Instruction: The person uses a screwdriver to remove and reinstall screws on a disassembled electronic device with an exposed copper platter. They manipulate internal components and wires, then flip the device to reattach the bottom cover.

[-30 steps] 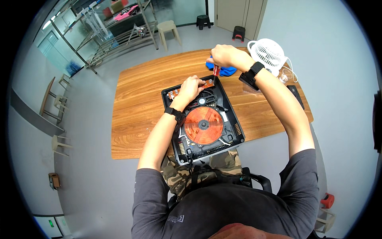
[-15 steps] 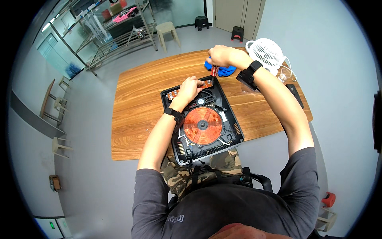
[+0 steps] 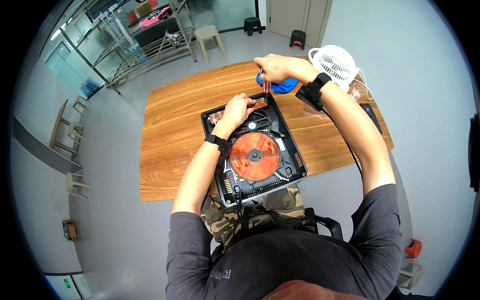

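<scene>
An opened induction cooker housing (image 3: 294, 150) rests at the table's near edge and over my lap, its round copper coil (image 3: 245, 162) exposed. Along its far end runs an orange circuit board (image 3: 260, 103) with small round metallic parts. My left hand (image 3: 236, 110) lies over the middle of that board, fingers bent and pressing on it. Above the board's right end, my right hand (image 3: 274, 67) grips a screwdriver (image 3: 266, 87) with a red handle. The tool points down into the far right corner; its tip is too small to make out.
Beyond the housing, a blue cloth-like bundle (image 3: 286, 86) lies on the wooden table (image 3: 170, 130). A white fan (image 3: 336, 65) with a cord stands at the far right, and a black flat object (image 3: 371, 118) lies at the right edge. Stools and a metal rack (image 3: 145, 55) stand farther off.
My right hand and the screwdriver have shifted slightly left and away from me. My left hand stays on the circuit board, almost unmoved.
</scene>
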`<state>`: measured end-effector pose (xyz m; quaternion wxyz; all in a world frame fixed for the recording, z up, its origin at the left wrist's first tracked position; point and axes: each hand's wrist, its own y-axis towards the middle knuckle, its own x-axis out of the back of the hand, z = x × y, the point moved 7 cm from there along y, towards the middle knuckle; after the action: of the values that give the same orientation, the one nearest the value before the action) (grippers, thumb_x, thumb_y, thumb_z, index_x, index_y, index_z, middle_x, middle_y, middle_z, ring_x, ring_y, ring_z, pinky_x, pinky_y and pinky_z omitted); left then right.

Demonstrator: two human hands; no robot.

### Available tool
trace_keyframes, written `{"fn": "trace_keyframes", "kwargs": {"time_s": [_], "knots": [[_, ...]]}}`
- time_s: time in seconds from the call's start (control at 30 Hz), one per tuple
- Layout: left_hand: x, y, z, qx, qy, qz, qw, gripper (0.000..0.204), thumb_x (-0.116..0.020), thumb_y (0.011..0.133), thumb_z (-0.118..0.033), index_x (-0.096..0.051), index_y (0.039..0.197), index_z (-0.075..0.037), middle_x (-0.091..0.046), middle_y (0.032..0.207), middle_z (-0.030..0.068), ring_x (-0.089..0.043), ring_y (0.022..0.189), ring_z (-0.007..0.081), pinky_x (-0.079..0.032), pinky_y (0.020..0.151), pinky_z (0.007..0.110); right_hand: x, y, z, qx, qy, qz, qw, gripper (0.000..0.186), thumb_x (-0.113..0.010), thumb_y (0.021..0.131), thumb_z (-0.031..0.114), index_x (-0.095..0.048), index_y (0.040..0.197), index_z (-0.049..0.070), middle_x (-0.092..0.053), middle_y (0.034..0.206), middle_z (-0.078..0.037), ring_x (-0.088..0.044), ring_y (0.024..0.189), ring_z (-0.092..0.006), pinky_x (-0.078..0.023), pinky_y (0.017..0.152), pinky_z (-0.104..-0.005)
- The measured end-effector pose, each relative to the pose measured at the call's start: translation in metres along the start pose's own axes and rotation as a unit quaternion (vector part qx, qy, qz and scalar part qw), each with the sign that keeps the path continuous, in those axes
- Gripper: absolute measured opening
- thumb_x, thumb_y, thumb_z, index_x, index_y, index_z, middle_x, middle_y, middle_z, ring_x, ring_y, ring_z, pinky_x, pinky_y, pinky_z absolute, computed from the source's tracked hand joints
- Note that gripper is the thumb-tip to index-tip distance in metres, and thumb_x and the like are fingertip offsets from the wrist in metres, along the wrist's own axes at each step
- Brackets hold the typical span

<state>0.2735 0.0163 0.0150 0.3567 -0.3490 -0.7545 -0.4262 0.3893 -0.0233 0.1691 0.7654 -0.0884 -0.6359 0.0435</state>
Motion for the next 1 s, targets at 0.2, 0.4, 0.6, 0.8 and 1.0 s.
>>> {"fn": "trace_keyframes", "kwargs": {"time_s": [0.2, 0.4, 0.6, 0.8, 1.0], "knots": [[-0.002, 0.003, -0.005, -0.01, -0.001, 0.0, 1.0, 0.028, -0.078, 0.082, -0.016, -0.076, 0.109, -0.008, -0.067, 0.101, 0.0127, -0.065, 0.102, 0.0349, -0.054, 0.089, 0.046, 0.0, 0.0, -0.002, 0.044, 0.0, -0.046, 0.998, 0.045, -0.047, 0.106, 0.037, -0.058, 0.121, -0.003, -0.071, 0.105, -0.027, -0.067, 0.099, -0.0431, -0.052, 0.089, -0.0484], [-0.002, 0.004, -0.01, -0.006, -0.002, 0.003, 1.0, 0.028, -0.077, 0.083, -0.015, -0.076, 0.11, -0.009, -0.067, 0.1, 0.0129, -0.065, 0.103, 0.0349, -0.054, 0.088, 0.047, -0.017, 0.025, -0.018, 0.046, 0.055, 0.015, 0.997, 0.053, -0.032, 0.107, 0.041, -0.058, 0.121, -0.003, -0.071, 0.106, -0.025, -0.066, 0.098, -0.042, -0.051, 0.09, -0.0466], [0.0, 0.001, -0.008, 0.028, -0.007, 0.031, 0.999, 0.028, -0.074, 0.086, -0.015, -0.077, 0.114, -0.011, -0.068, 0.108, 0.0124, -0.063, 0.109, 0.0338, -0.052, 0.096, 0.045, -0.003, 0.0, 0.005, 0.011, 0.045, 0.04, 0.998, 0.027, -0.058, 0.094, 0.014, -0.048, 0.112, -0.002, -0.073, 0.09, -0.017, -0.069, 0.063, -0.0284, -0.054, 0.055, -0.0412], [-0.002, 0.001, -0.005, 0.021, -0.001, 0.025, 0.999, 0.027, -0.074, 0.087, -0.016, -0.077, 0.113, -0.011, -0.068, 0.107, 0.011, -0.063, 0.109, 0.0324, -0.052, 0.096, 0.045, -0.002, 0.002, -0.001, -0.01, 0.028, 0.008, 1.0, 0.031, -0.056, 0.102, 0.023, -0.051, 0.113, -0.005, -0.073, 0.088, -0.018, -0.07, 0.061, -0.0288, -0.056, 0.056, -0.041], [-0.004, 0.002, -0.005, 0.008, -0.002, 0.007, 1.0, 0.027, -0.077, 0.084, -0.016, -0.076, 0.11, -0.009, -0.068, 0.105, 0.0114, -0.064, 0.106, 0.0334, -0.053, 0.092, 0.045, -0.008, 0.017, -0.018, 0.025, -0.09, -0.053, 0.994, 0.031, -0.056, 0.102, 0.025, -0.056, 0.114, -0.004, -0.073, 0.089, -0.02, -0.07, 0.077, -0.0403, -0.058, 0.074, -0.0464]]}}
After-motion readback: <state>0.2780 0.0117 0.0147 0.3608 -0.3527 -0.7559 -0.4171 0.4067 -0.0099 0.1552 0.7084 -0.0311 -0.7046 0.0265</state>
